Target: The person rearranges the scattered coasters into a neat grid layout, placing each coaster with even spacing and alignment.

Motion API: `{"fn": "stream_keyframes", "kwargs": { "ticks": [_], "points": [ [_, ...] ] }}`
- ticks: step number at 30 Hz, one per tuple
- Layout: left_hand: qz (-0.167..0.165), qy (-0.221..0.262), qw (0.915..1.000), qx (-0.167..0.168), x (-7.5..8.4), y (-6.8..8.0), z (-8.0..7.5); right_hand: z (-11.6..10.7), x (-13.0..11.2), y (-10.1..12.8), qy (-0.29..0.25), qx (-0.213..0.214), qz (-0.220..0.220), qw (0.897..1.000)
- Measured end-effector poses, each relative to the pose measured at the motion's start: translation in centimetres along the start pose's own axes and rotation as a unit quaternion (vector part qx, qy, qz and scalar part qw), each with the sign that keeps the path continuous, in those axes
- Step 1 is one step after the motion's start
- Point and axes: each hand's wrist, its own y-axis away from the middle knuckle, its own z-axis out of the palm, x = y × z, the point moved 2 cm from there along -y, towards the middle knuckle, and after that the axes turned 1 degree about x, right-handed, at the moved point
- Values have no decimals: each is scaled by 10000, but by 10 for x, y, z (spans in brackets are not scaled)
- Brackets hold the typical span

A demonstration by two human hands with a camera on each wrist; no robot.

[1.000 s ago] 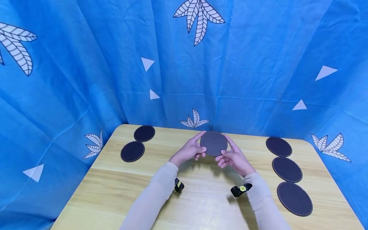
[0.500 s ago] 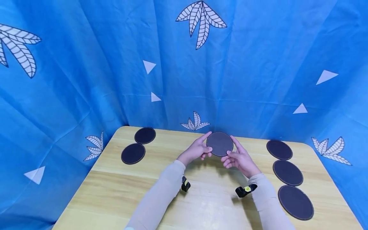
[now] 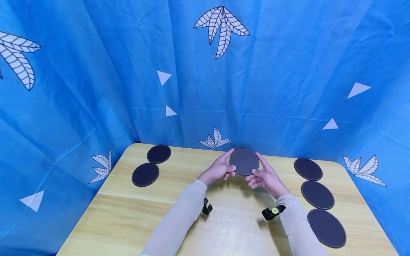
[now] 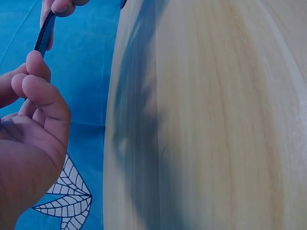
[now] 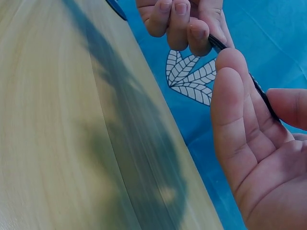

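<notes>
Head view: the left hand [image 3: 219, 168] and right hand [image 3: 264, 176] pinch a dark round coaster [image 3: 244, 161] by its edges, raised above the wooden table [image 3: 179, 213] at frame centre. Two coasters [image 3: 145, 174] lie at left, three coasters [image 3: 317, 195] at right.

I see a dark grey-brown disc [image 3: 244, 161] with a thin pale stitched rim, edge-on it reads black [image 4: 44, 36]. Five more discs, near-black with the same light edge line: two left [image 3: 145, 174] [image 3: 158, 154], three right [image 3: 308, 169] [image 3: 317, 195] [image 3: 326, 227]. Table [image 3: 134, 217] is pale yellow wood with streaky grain. Backdrop cloth [image 3: 96, 71] is bright blue, printed with white black-outlined leaves and plain white triangles. Sleeves [image 3: 179, 217] are beige; wrist straps [image 3: 271, 212] black with yellow dots.
</notes>
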Motion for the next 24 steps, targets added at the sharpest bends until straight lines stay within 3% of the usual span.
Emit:
{"fn": "stream_keyframes", "kwargs": {
  "ticks": [9,24],
  "points": [
    [51,-107,9999,-13,-2,-7,3,-7,1,-1,23,6,61,10000],
    [-289,-126,9994,173,-3,-15,12,-19,5,-4,176,120,255,9994]
  ]
}}
